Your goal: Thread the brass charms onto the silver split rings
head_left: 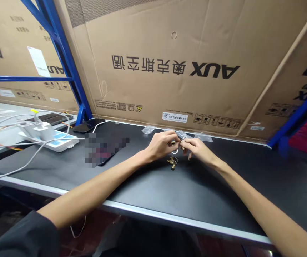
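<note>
Over the black tabletop point(142, 182), my left hand point(162, 144) and my right hand point(196, 149) meet fingertip to fingertip. Both are closed around a small brass-coloured piece with a pale ring point(175, 151) showing just below the left fingers. Its exact kind is mostly covered by the fingers. Close in front of the hands, a small brass piece on a metal ring point(173, 163) lies on the table. Behind the hands are crumpled clear plastic bags point(148, 130), one of them partly hidden by the fingers.
A dark phone point(107, 160), partly pixelated, lies left of my hands. Farther left are a white power strip point(59, 141) with a plugged-in charger and several white cables, and another dark device point(89, 125). Large cardboard cartons point(153, 89) and blue rack posts point(70, 60) stand behind the table.
</note>
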`<state>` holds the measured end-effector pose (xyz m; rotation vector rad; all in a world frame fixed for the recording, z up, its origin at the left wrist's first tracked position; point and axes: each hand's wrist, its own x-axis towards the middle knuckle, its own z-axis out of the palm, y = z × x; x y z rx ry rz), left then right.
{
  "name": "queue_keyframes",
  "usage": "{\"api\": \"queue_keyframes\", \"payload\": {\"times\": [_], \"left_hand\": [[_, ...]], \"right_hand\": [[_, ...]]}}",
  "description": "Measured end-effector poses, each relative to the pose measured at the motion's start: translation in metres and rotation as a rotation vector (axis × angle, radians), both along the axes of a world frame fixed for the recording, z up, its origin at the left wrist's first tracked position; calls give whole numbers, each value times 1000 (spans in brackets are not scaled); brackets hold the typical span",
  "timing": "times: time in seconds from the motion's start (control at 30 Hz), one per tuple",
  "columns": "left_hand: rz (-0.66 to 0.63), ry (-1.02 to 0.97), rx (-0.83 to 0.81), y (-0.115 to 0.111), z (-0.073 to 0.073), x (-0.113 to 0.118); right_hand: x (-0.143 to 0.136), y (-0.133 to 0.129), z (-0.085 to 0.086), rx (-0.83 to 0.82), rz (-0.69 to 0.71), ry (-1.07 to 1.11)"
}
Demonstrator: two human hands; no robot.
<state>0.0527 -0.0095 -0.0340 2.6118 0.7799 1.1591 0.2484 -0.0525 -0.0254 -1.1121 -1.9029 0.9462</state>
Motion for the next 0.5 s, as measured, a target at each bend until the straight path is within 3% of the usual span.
{"api": "queue_keyframes", "payload": {"times": [0.23, 0.37, 0.5], "left_hand": [[68, 32, 37, 8, -5, 1], [92, -23, -50, 3, -8, 5], [35, -42, -172, -1, -8, 8]], "right_hand": [[6, 0, 7, -182, 64, 116], [5, 2, 1, -153, 28, 91], [0, 2, -8, -98, 20, 52]]}}
